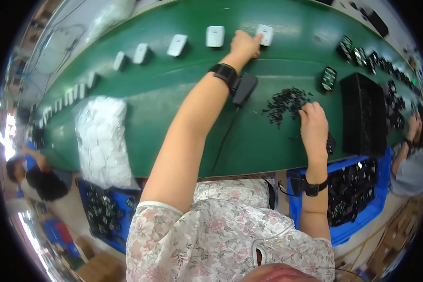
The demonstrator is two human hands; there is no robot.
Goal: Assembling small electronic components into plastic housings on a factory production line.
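Note:
Stretched out to the far side of the bench, my left hand (245, 45) has its fingers closed on the left edge of a small white plastic casing (266, 34), which stands on the green surface. My right hand (314, 124) is at the right edge of a loose pile of small black parts (285, 102). Its fingertips are pinched together, and whatever they hold is hidden. Just beyond this hand lies a black casing with a green circuit board (329, 78). Another dark part (331, 143) is partly covered by the right hand.
More white casings (215, 36) form a curved row leftward along the green bench (174, 80). A clear bag of white parts (103, 141) lies left; a black bin (362, 115) stands right. Blue crates (293, 202) sit below the edge. Co-workers (411, 160) are at both sides.

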